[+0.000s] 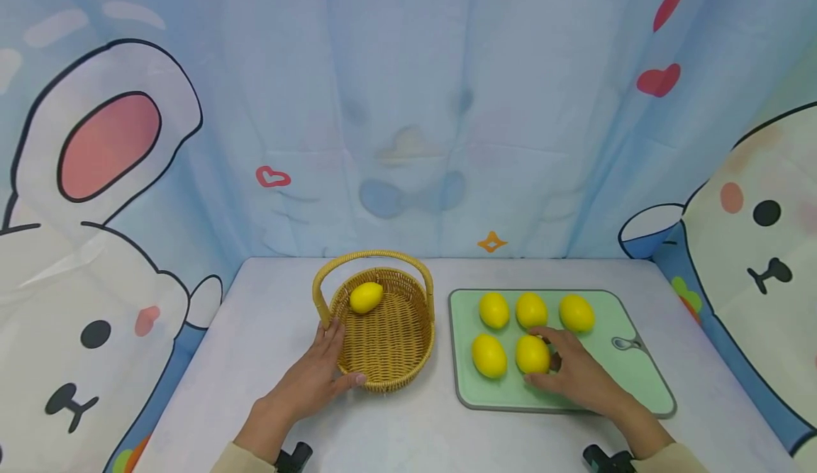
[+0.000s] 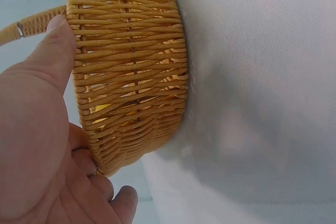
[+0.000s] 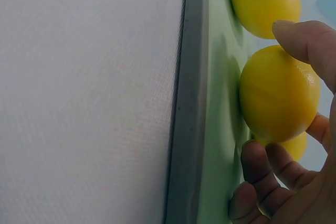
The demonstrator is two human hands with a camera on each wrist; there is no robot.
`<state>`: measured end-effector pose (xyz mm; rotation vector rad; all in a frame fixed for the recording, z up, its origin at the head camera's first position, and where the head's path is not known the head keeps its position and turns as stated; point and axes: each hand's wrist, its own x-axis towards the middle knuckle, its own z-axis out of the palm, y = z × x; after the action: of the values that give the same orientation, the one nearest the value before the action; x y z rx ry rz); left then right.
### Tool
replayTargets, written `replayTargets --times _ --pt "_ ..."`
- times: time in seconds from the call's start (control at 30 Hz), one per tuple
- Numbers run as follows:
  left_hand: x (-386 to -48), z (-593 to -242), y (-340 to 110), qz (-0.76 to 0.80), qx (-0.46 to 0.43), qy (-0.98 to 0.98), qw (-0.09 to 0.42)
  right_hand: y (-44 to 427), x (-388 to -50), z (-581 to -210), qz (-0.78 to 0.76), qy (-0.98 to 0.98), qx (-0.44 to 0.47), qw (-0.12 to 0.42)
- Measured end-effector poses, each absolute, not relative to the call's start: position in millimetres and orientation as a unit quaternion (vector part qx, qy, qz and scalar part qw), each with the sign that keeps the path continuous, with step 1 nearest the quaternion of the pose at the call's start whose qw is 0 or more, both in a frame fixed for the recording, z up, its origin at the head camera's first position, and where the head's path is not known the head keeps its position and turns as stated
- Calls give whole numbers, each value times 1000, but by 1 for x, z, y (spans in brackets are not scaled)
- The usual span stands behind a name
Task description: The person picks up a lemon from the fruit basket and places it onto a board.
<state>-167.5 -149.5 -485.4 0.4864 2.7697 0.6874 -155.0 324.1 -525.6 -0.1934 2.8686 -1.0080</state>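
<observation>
A round wicker basket (image 1: 386, 342) with a raised handle stands on the table, one lemon (image 1: 366, 297) lying inside at its far left. My left hand (image 1: 322, 370) grips the basket's near-left side, thumb at the front rim; the left wrist view shows the fingers (image 2: 86, 162) around the woven wall (image 2: 128, 66). On a green cutting board (image 1: 628, 377) lie several lemons. My right hand (image 1: 577, 370) holds the near-middle lemon (image 1: 532, 354) between thumb and fingers. In the right wrist view this lemon (image 3: 278, 93) shows between them, close to the board.
On the board, another lemon (image 1: 489, 356) sits left of the held one, with further lemons (image 1: 494, 310) in a row behind. The board has a grey rim and a hanging hole (image 1: 628, 343). A printed curtain (image 1: 408, 104) hangs behind the white table (image 1: 396, 437).
</observation>
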Motion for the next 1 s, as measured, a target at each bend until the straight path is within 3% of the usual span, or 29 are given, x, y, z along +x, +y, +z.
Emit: replayTargets --times 0.37,0.6,0.8,1.0 --pt "-168 -486 -149 234 171 950 119 324 -155 -523 -324 944 -47 38" --pt "-167 -487 -150 238 167 950 115 315 -151 -506 -335 940 -58 -30" --pt "-167 -487 -151 240 169 949 114 273 -154 -481 -383 912 -113 -89" --pt "-168 -488 -150 237 174 949 110 200 -163 -462 -453 865 -199 -88"
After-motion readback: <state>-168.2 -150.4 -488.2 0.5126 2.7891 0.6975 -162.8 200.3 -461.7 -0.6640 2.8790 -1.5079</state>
